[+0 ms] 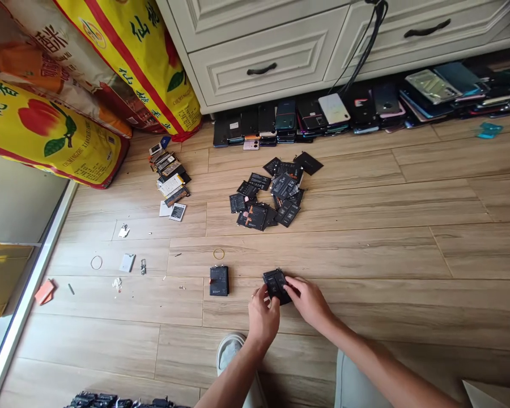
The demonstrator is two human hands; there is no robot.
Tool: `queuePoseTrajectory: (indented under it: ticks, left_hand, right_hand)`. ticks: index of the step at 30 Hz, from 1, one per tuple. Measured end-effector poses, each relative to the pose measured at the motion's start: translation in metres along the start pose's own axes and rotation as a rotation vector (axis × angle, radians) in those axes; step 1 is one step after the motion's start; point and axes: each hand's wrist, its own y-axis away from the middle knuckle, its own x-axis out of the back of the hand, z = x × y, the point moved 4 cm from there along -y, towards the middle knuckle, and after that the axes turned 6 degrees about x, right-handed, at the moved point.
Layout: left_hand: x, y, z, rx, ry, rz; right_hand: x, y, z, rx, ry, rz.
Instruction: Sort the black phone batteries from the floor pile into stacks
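Both my hands meet low in the middle over a small stack of black phone batteries (276,285) on the wooden floor. My left hand (262,318) grips the stack's near left side with curled fingers. My right hand (308,300) holds its right side, thumb and fingers closed on it. Another single black battery (219,281) lies flat just to the left. A loose pile of black batteries (272,195) sits farther ahead on the floor.
A rubber band (219,254) lies ahead of the single battery. A stack of lighter batteries (170,180) and small scraps lie left. Phones (344,113) line the white cabinet (263,62) base. Yellow printed sacks (51,133) lean at left. My shoe (230,350) is below.
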Motion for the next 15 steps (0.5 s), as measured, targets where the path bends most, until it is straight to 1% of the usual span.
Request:
queuePoseTrajectory:
  ticks: [3,8,12,15]
  left_hand:
    - [-0.001,0.004,0.008,0.004,-0.097,0.014]
    - [0.0,0.008,0.026,0.049,-0.239,0.003]
    - [-0.003,0.009,0.035,0.113,-0.251,-0.003]
    - [-0.005,0.01,0.037,0.109,-0.244,0.002]
  right_hand:
    - [-0.006,0.002,-0.002,-0.009,0.104,0.001]
    - [-0.016,0.005,-0.003,-0.045,0.212,-0.053]
    - [-0.019,0.011,-0.008,-0.062,0.274,-0.056]
    - [-0.02,0.013,-0.012,-0.095,0.285,-0.074]
